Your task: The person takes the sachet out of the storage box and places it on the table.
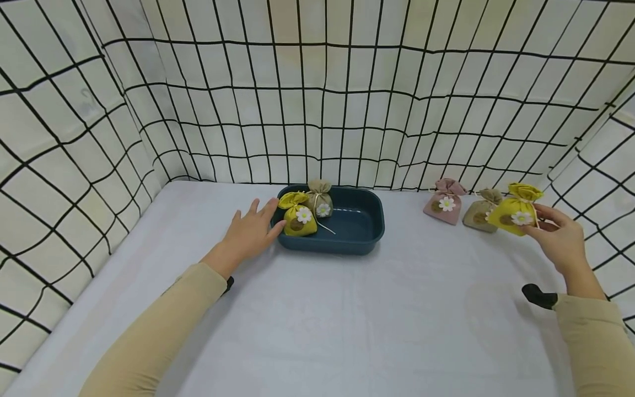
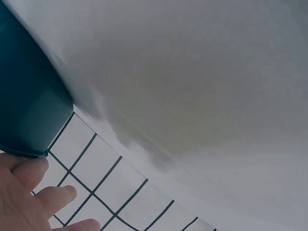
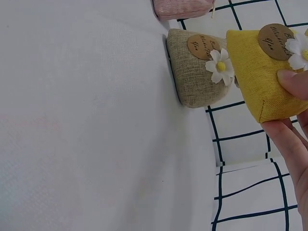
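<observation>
My right hand (image 1: 563, 237) pinches a yellow drawstring pouch (image 1: 513, 212) with a white flower and a round brown tag, thumb on its front. In the right wrist view the pouch (image 3: 257, 77) is raised off the table, beside a beige pouch (image 3: 192, 72). My left hand (image 1: 253, 229) has its fingers spread at the left end of a dark teal tub (image 1: 342, 246). The left wrist view shows fingertips (image 2: 36, 168) right at the tub's rim. Inside the tub, at its left end, are another yellow pouch (image 1: 300, 220) and a beige pouch (image 1: 319, 201).
A pink pouch (image 1: 444, 204) stands left of the beige pouch (image 1: 480, 215) at the back right of the white-covered table (image 1: 347, 325). Black wire grid panels (image 1: 347, 110) rise behind the table and along both sides.
</observation>
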Demonstrator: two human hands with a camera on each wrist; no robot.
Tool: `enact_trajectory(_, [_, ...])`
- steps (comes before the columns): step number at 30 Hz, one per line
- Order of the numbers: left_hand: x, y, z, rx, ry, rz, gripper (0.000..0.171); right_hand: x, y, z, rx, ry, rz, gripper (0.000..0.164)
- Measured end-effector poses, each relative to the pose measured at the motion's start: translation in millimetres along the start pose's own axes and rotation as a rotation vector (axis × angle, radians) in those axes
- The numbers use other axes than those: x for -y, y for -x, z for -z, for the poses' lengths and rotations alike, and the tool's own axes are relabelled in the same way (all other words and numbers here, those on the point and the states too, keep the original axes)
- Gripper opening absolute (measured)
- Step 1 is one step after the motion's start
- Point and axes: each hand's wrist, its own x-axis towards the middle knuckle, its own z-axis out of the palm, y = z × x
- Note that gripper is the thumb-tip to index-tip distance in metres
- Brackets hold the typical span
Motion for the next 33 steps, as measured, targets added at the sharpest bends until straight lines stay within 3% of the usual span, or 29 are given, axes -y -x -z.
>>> enact_trajectory(11, [0.3, 2.1, 0.4, -0.002, -0.007, -0.006, 0.071, -8.4, -3.0, 9.3, -0.001, -0.091, -0.030, 0.064])
enact_trajectory(21, [-0.2, 1.5, -1.1, -0.023, -0.016, -0.016, 0.071, -20.3, -6.3, 15.5, -0.014, -0.035, -0.085, 0.066])
enact_trajectory(33, [-0.4, 2.5, 1.4, -0.016, -0.018, -0.016, 0.071, -34.8, -10.3, 17.9, -0.028, -0.075, -0.159, 0.067])
